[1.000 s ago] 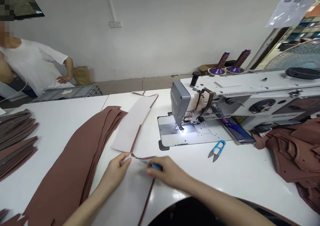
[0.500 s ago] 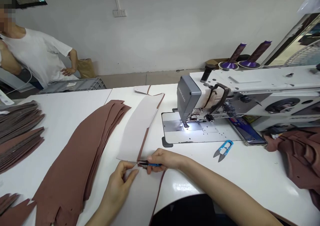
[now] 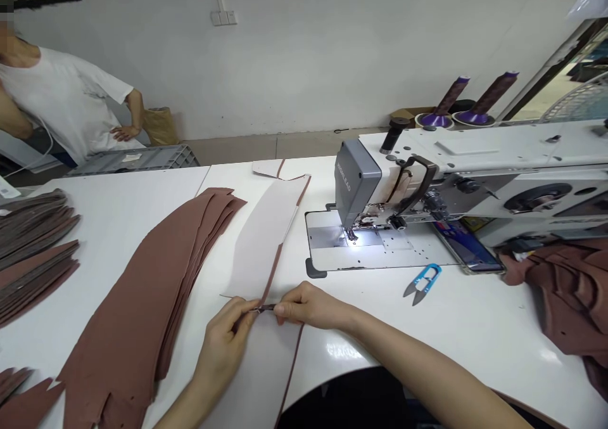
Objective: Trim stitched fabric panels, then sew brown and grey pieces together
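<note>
My left hand (image 3: 230,334) is closed in a pinch on the edge of a pale fabric strip (image 3: 256,239) with brown edging, where one panel meets another (image 3: 256,365). Thumb and forefinger of my right hand (image 3: 304,305) are closed round small thread snips (image 3: 268,307). The dark blades point left, reaching the seam beside my left fingertips, and my fingers hide the handle. A second pair of blue snips (image 3: 422,283) lies on the white table, to the right of my right hand.
A sewing machine (image 3: 361,182) stands behind my right hand, its needle area lit. Stacked brown panels (image 3: 137,289) lie to the left, with more piles (image 3: 33,270) beyond. A phone (image 3: 468,245) and bunched brown fabric (image 3: 565,302) are at right. A person in white (image 3: 76,99) stands at back left.
My hands have drawn closer together at the seam. The snips' blue handle, visible before, is now covered by my right fingers. The view has shifted slightly.
</note>
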`<state>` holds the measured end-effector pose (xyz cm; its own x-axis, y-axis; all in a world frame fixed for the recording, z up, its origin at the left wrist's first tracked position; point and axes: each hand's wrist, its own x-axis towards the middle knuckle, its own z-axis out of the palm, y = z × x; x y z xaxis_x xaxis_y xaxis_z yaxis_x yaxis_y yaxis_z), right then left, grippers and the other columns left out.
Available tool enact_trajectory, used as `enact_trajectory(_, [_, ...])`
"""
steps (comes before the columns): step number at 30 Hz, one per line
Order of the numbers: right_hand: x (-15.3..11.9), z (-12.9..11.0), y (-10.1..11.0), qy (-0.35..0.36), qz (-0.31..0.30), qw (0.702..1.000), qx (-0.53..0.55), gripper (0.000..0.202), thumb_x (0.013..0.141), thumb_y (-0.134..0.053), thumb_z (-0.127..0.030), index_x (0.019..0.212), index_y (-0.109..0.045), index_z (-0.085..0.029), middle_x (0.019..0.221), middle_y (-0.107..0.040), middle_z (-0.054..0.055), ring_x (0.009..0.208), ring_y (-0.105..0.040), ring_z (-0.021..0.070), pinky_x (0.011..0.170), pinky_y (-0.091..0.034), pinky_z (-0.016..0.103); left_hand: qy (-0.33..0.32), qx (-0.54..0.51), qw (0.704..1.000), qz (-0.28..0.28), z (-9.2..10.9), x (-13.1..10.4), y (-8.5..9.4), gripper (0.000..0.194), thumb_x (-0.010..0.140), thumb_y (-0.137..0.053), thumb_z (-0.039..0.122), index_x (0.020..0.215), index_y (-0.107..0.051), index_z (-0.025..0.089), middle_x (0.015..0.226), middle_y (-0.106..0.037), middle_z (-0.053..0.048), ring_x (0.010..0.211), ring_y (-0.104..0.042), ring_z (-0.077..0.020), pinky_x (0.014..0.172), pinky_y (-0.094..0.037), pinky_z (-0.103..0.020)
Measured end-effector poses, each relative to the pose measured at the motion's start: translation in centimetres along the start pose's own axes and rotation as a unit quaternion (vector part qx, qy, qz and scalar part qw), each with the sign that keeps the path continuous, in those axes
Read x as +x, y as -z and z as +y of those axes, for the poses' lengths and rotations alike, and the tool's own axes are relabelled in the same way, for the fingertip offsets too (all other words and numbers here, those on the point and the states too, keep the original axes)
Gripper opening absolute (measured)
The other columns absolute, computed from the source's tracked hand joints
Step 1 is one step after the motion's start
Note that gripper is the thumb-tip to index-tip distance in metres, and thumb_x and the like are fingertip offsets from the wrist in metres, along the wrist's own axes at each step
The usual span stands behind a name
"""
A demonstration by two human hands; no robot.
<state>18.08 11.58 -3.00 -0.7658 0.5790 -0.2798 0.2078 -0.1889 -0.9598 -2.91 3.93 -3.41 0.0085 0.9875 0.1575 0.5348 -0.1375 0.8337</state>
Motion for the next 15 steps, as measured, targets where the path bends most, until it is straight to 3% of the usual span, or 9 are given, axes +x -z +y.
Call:
enact_trajectory(5, [-0.5,-0.2,-0.8,-0.002,0.066,0.997,-0.048,0.044,0.080,-0.060,-0.056,0.070,-0.068,-0.014,0.051,-0.041,-0.004,0.050,-0.033,0.0078,0.048,-0.025,0.023,-0.039,0.016,0.999,0.007,0.4,0.2,-0.1,0.016,0.087,-0.056,0.024,0.095,-0.070,0.023,0.075,-0.061,0.001,0.068,-0.058,-0.0110,0.061,-0.046,-0.019])
enact_trajectory(9, [-0.9,-0.1,-0.3,0.028,0.093,0.995,-0.018,0.047,0.079,-0.060,-0.059,0.068,-0.067,-0.013,0.049,-0.040,-0.004,0.048,-0.032,0.0074,0.047,-0.024,0.023,-0.035,0.014,0.999,0.005,0.5,0.5,0.1,0.017,0.087,-0.055,0.025,0.095,-0.070,0.023,0.076,-0.062,0.000,0.069,-0.058,-0.0116,0.062,-0.046,-0.020])
enact_trajectory(11, [-0.4,-0.2,0.6,0.042,0.140,0.989,0.032,0.051,0.080,-0.055,-0.062,0.070,-0.066,-0.013,0.050,-0.043,-0.003,0.046,-0.033,0.0070,0.046,-0.024,0.022,-0.027,0.010,1.000,0.011,0.7,0.4,-0.1,0.017,0.087,-0.056,0.026,0.093,-0.070,0.023,0.075,-0.062,0.000,0.069,-0.058,-0.0121,0.062,-0.046,-0.021])
enact_trajectory(15, [2.4,-0.4,2.5,-0.015,0.255,0.960,0.117,0.042,0.077,-0.061,-0.055,0.072,-0.058,-0.014,0.052,-0.050,-0.003,0.037,-0.029,0.0052,0.039,-0.018,0.022,-0.007,-0.019,1.000,-0.021,1.8,0.6,-1.7,0.018,0.084,-0.056,0.029,0.088,-0.072,0.022,0.072,-0.062,-0.001,0.067,-0.057,-0.0133,0.060,-0.045,-0.022])
